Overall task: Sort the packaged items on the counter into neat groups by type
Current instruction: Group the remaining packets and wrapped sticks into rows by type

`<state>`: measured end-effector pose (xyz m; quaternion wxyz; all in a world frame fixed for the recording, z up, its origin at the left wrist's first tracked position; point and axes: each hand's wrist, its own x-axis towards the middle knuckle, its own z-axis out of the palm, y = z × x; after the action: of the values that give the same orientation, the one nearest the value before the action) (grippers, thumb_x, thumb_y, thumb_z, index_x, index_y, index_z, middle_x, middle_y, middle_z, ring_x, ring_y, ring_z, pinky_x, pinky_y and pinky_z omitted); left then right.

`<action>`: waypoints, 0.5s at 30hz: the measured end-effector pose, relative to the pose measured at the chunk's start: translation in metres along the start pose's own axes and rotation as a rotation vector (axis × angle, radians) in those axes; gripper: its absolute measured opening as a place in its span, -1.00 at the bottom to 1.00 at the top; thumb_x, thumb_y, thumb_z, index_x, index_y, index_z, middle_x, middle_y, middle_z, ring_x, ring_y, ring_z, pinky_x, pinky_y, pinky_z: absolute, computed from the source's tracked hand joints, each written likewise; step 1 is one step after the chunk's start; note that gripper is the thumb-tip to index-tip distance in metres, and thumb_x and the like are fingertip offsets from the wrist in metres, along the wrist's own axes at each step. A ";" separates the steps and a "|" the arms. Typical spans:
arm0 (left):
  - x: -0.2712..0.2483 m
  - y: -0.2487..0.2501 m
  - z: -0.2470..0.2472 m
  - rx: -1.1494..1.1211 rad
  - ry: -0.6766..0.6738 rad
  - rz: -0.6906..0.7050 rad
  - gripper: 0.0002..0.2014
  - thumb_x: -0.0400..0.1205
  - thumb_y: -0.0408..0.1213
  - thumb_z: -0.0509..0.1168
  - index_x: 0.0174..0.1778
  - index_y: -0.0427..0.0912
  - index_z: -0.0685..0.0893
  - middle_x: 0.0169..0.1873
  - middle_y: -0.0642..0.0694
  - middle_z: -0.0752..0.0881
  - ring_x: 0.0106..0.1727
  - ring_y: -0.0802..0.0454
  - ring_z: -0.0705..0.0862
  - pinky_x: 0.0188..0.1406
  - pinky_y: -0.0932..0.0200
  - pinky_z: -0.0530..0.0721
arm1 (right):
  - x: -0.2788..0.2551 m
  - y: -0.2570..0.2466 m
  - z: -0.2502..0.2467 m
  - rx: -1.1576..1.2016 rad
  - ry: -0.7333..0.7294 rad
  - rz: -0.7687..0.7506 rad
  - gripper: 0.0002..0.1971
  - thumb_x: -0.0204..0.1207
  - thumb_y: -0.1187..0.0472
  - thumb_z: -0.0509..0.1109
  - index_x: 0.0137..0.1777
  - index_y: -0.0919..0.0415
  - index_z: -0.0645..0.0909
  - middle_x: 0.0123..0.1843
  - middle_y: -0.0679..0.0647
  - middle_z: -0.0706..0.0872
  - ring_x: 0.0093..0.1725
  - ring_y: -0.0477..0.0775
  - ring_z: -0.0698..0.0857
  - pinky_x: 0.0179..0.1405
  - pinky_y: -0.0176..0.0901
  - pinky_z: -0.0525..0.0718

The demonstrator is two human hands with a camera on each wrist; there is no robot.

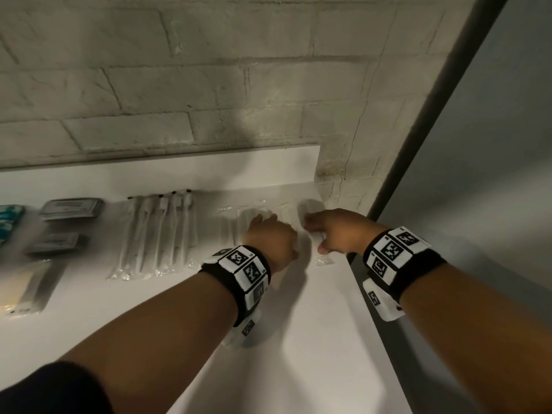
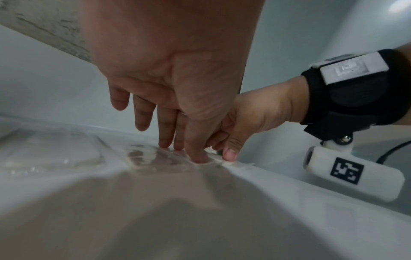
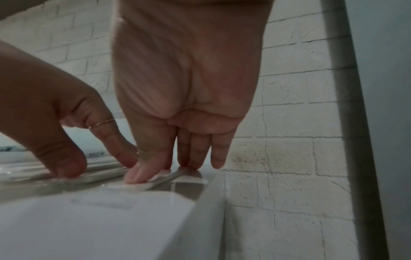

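Several clear flat packets (image 1: 236,222) lie in a row at the right end of the white counter (image 1: 298,339). My left hand (image 1: 263,219) rests on them with straight fingers; in the left wrist view its fingertips (image 2: 165,144) press on a clear packet (image 2: 151,158). Just to the right, my right hand (image 1: 313,234) bears on a small clear packet (image 1: 324,260) by the counter's right edge. In the right wrist view its thumb (image 3: 135,176) presses that packet (image 3: 155,183) and its straight fingers (image 3: 198,158) touch down behind it. My left hand (image 3: 100,167) shows beside it.
Long white wrapped sticks (image 1: 155,234) lie in a row left of my hands. Farther left are grey sachets (image 1: 71,207), teal packs (image 1: 9,216) and a flat yellowish packet (image 1: 21,288). A brick wall (image 1: 209,85) backs the counter; a dark post (image 1: 433,115) runs past its right edge.
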<state>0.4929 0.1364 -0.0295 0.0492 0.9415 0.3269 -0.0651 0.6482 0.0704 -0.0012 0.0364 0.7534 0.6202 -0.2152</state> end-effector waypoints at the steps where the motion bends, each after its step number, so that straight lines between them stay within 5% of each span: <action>1: 0.000 0.001 0.000 0.000 0.001 0.000 -0.56 0.57 0.11 0.27 0.32 0.03 0.64 0.36 0.02 0.63 0.58 -0.11 0.32 0.56 -0.12 0.13 | -0.001 0.000 0.000 -0.006 -0.005 -0.011 -0.29 0.42 0.20 0.54 0.57 0.05 0.39 0.57 0.03 0.47 0.50 0.14 0.47 0.48 0.00 0.43; 10: -0.001 0.003 0.001 -0.020 0.005 0.006 -0.56 0.58 0.10 0.26 0.34 0.03 0.63 0.39 0.01 0.60 0.60 -0.14 0.30 0.57 -0.14 0.10 | -0.004 -0.002 -0.003 -0.008 -0.023 -0.013 -0.29 0.45 0.19 0.50 0.59 -0.02 0.35 0.55 0.05 0.48 0.47 0.17 0.50 0.45 0.01 0.46; 15: -0.012 -0.012 -0.002 0.026 0.090 -0.052 -0.47 0.59 0.11 0.24 0.46 -0.02 0.50 0.48 -0.02 0.49 0.56 -0.07 0.34 0.56 -0.12 0.13 | -0.011 -0.008 -0.004 0.035 0.055 -0.062 -0.48 0.61 0.13 0.35 0.57 -0.05 0.40 0.63 -0.11 0.34 0.55 0.07 0.42 0.50 -0.20 0.33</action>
<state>0.4762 0.1390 -0.0260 0.0206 0.9352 0.3523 -0.0284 0.6404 0.0633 0.0080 -0.0003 0.7400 0.6402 -0.2063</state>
